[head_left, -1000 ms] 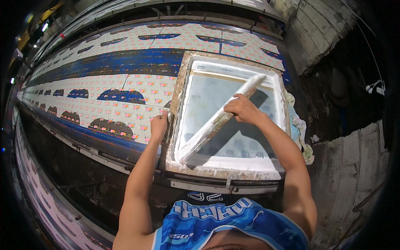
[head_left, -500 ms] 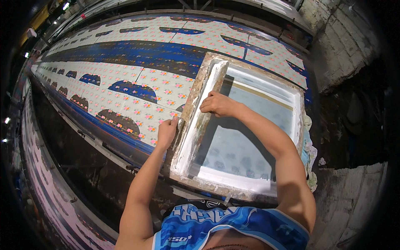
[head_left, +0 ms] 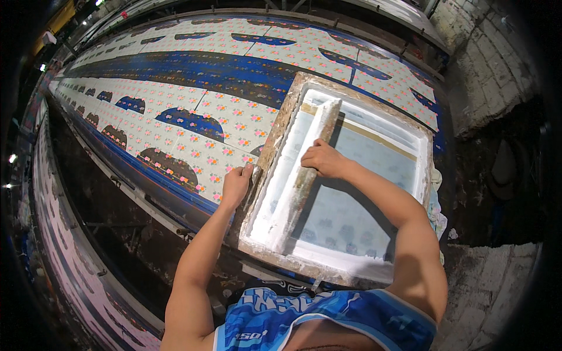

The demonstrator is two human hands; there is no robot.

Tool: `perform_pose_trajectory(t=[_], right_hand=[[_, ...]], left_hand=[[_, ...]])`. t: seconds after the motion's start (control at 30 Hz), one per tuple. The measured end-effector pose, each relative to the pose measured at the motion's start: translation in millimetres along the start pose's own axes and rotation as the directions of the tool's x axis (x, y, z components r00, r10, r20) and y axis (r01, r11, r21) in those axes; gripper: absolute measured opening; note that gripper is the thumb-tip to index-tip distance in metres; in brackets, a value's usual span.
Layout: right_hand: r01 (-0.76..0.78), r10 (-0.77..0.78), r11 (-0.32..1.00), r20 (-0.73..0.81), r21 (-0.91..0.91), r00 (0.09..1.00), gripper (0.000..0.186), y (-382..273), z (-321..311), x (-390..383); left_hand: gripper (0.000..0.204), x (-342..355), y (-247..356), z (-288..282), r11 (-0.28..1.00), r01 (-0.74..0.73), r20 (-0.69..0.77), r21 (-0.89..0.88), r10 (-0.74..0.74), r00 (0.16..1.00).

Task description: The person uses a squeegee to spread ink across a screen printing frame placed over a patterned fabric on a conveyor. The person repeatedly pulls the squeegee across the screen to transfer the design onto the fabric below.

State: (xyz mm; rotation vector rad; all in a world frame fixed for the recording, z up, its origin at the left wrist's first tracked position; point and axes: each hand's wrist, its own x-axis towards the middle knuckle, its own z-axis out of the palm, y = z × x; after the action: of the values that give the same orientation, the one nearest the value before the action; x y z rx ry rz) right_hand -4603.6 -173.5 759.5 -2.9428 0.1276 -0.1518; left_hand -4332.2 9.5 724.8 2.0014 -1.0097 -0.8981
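Observation:
My right hand (head_left: 322, 158) grips a long squeegee (head_left: 295, 199) coated in white paste, lying lengthwise in the left part of a screen frame (head_left: 424, 152). This wooden, paint-crusted frame has white paste round its inner edges and a pale, translucent mesh (head_left: 357, 210), partly shadowed. At the frame's outer left edge my left hand (head_left: 237, 184) is closed, thumb upward, on a dark strip along that side. The frame rests on a long printing table (head_left: 146, 193) laid with cream panels (head_left: 234, 128) bearing pink flowers, some with blue or dark curved shapes.
A second long table (head_left: 70, 251) with pink panels runs along my lower left. Rumpled cloth (head_left: 434, 205) hangs at the frame's right side. Pale block walls (head_left: 480, 58) and a dark gap stand at the right. Rails (head_left: 310, 17) run behind the table, and small lights show far left.
The squeegee in my right hand has swung from a diagonal to lengthwise at the frame's left, then shifted slightly right. The frame sits further right in view. My left hand still holds its side.

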Motion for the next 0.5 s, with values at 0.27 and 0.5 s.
perform_pose_trajectory(t=[0.27, 0.5], right_hand=[[-0.147, 0.168, 0.982, 0.182, -0.122, 0.969, 0.023, -11.3, -39.4, -61.6], [-0.441, 0.461, 0.883, 0.118, -0.162, 0.879, 0.025, -13.3, -87.5, -90.6]], left_hand=[[0.056, 2.2, 1.9, 2.5, 0.996, -0.020, -0.003, 0.091, 0.020, 1.000], [0.057, 1.1, 3.8, -1.6, 0.998, 0.003, 0.017, 0.056, -0.004, 1.000]])
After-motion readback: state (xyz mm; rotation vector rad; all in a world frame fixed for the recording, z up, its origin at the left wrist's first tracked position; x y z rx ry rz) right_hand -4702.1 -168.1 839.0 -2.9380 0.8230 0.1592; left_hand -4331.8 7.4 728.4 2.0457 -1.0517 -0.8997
